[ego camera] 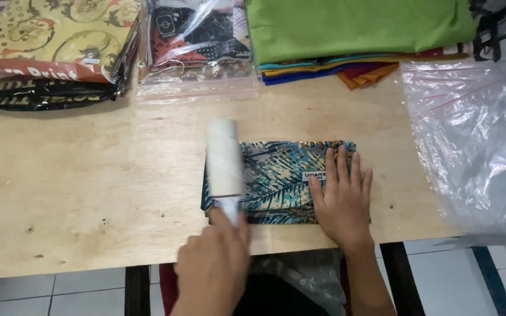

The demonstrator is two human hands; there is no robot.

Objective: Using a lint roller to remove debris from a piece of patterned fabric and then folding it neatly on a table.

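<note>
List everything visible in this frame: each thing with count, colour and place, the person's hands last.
folded cloth: one, blue-teal leaf print, table centre near the front edge
lint roller: one, white, lying on the cloth's left part
wooden table: one, light plywood
bagged fabric packs: several, yellow-orange print over black, top left
bagged dark printed pack: one, top centre
stack of folded cloths: one, green on top, blue and orange below, top right
clear zip bags: pile, transparent, right edge
left hand: grips the roller's handle
right hand: flat on the cloth's right end
</note>
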